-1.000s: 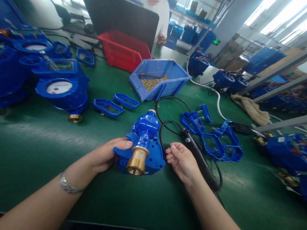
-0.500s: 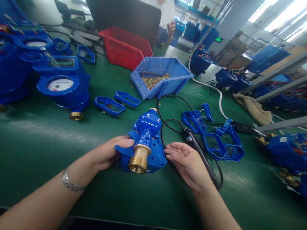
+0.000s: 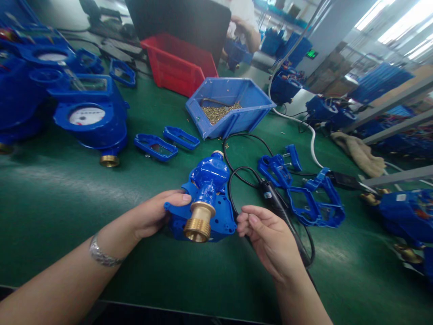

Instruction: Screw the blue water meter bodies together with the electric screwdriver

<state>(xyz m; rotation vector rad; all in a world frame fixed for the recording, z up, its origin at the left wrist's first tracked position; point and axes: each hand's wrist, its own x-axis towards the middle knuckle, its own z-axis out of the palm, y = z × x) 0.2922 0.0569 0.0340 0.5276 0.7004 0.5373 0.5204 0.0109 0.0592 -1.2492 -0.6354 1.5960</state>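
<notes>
A blue water meter (image 3: 212, 174) with a threaded brass pipe end (image 3: 197, 225) is turned underside up in front of me. My left hand (image 3: 157, 212) is shut on its left side, thumb over the blue plastic bracket. Just off the meter's right corner, my right hand (image 3: 265, 237) is closed in a pinch. A tiny metal piece, seemingly a small screw (image 3: 249, 215), shows at its fingertips, mostly hidden. Screw holes are visible in the blue housing (image 3: 223, 212) near that hand.
Beyond the meter stand a blue bin (image 3: 237, 119) of small brass screws and a red bin (image 3: 176, 67). A black corded electric screwdriver (image 3: 275, 201) lies right, beside blue frames (image 3: 304, 205). More meters (image 3: 91, 117) stand left. A co-worker (image 3: 245, 31) handles a blue part opposite.
My right hand has drawn slightly away from the meter's corner, its fingers curled tighter. The left hand still holds the meter. The co-worker's hands have moved over the blue part.
</notes>
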